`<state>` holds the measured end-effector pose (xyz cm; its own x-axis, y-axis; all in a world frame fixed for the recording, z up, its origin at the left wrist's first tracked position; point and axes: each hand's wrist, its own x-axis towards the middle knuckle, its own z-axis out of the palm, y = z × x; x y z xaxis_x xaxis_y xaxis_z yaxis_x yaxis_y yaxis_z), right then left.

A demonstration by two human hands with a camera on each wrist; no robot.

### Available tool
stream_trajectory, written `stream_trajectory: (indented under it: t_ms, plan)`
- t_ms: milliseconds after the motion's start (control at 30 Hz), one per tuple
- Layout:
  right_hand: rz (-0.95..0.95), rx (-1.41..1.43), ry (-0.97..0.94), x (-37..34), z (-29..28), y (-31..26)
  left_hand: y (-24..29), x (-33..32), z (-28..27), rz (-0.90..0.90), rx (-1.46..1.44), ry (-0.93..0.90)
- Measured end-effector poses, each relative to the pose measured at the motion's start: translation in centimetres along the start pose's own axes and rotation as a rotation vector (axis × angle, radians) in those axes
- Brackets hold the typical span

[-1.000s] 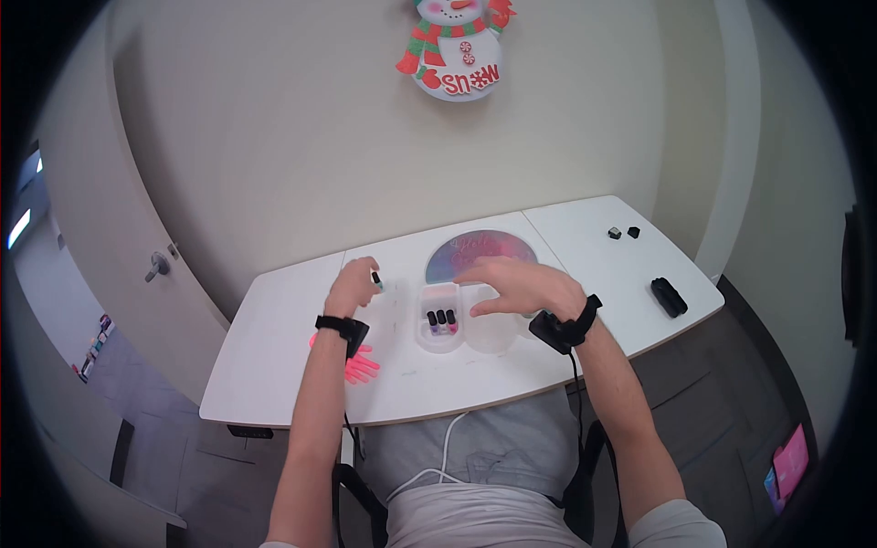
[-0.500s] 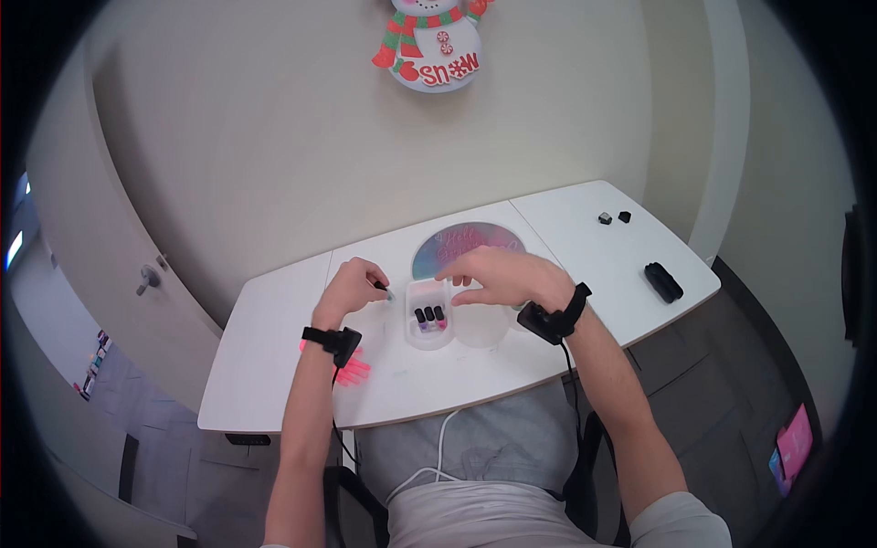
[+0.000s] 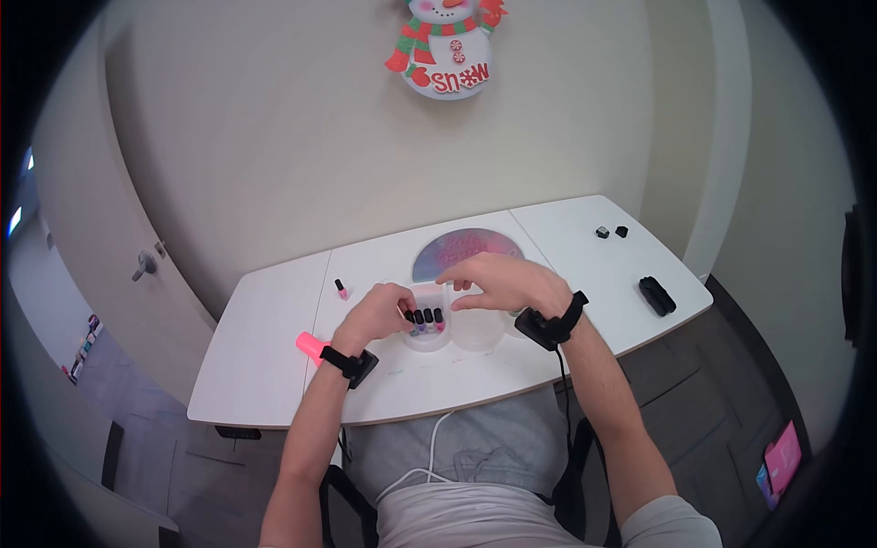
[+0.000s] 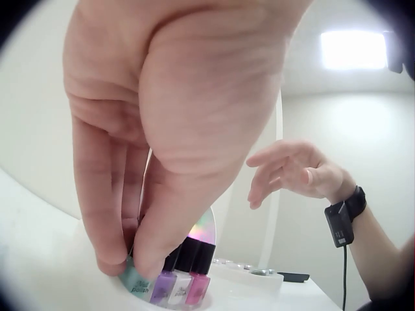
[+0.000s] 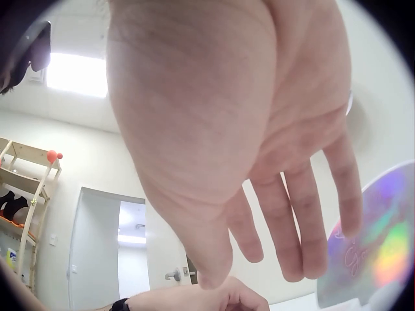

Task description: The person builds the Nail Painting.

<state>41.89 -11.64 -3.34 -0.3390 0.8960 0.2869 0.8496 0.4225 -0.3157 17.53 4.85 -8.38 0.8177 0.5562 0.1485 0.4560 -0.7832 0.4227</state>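
Observation:
In the head view my left hand (image 3: 376,312) is at the left side of a clear tray (image 3: 427,344). Its thumb and fingers pinch a teal nail polish bottle (image 4: 135,282), standing at the end of a row. Beside it stand a purple bottle (image 4: 162,289), a whitish bottle (image 4: 180,289) and a pink bottle (image 4: 198,289), all black-capped. My right hand (image 3: 507,281) hovers with relaxed fingers, holding nothing, above a round clear container (image 3: 475,341) to the right of the tray.
Another pink nail polish bottle (image 3: 342,290) stands at the table's left. Partly behind my left forearm lies a pink hand-shaped object (image 3: 311,344). A shimmering half-round panel (image 3: 464,248) is behind the tray. A black case (image 3: 657,297) and two small items lie far right.
My left hand has carried the teal bottle rightward and down to the tray, beside the other three. The pink bottle on the table has come into sight. My right hand stays nearly in place.

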Motion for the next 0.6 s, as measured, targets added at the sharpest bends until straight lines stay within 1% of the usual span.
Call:
stream_trajectory:
  t_ms: [100,200,267,400,467,600]
  plan:
    - [-0.003,0.001,0.002,-0.1,0.1,0.1,0.2,-0.1,0.3,0.008,0.037,0.020]
    - [-0.004,0.001,0.001,-0.1,0.0,0.1,0.9,-0.4,0.2,-0.026,0.014,0.034]
    - [0.007,-0.005,-0.004,-0.1,0.0,0.0,1.1,-0.5,0.2,0.016,0.069,0.038]
    - [0.009,-0.013,-0.002,-0.1,-0.1,-0.2,0.9,-0.5,0.9,0.011,0.083,0.039]
    - [0.017,-0.014,-0.011,-0.1,-0.3,-0.4,0.5,-0.3,1.2,0.049,0.140,0.076]
    - [0.021,-0.012,-0.007,-0.2,-0.4,-0.5,0.1,-0.3,1.4,0.065,0.147,0.100]
